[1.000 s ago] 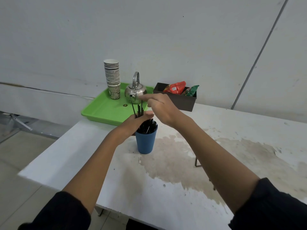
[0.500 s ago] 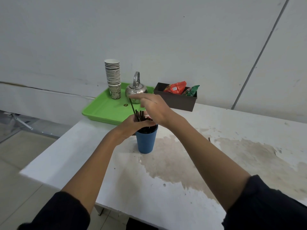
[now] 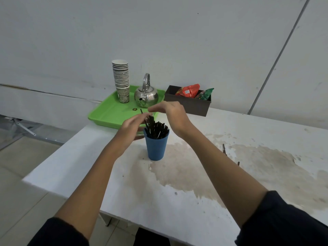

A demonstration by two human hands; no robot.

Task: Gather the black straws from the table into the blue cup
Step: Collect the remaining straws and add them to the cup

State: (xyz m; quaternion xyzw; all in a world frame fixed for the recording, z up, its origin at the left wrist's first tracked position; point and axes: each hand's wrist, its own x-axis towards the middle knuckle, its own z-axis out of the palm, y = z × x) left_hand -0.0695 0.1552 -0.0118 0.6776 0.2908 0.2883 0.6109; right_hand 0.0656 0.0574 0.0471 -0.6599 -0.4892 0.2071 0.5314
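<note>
Standing upright on the stained white table (image 3: 248, 132), the blue cup (image 3: 156, 147) holds a bundle of black straws (image 3: 156, 129) whose tops fan out above its rim. Just left of the cup, the left hand (image 3: 132, 126) has its fingers stretched flat toward the straw tops; whether it touches them or pinches the one straw that pokes up behind its fingertips cannot be told. Above and to the right of the cup, the right hand (image 3: 173, 113) hovers with fingers loosely extended and empty. Well right of the cup, two loose straws (image 3: 224, 149) lie on the table beyond the right forearm. Behind the cup sits a green tray (image 3: 110, 115) carrying a stack of paper cups (image 3: 121, 80) and a metal kettle (image 3: 146, 95). Right of the tray is a dark box (image 3: 190, 103) with snack packets (image 3: 189, 90).
</note>
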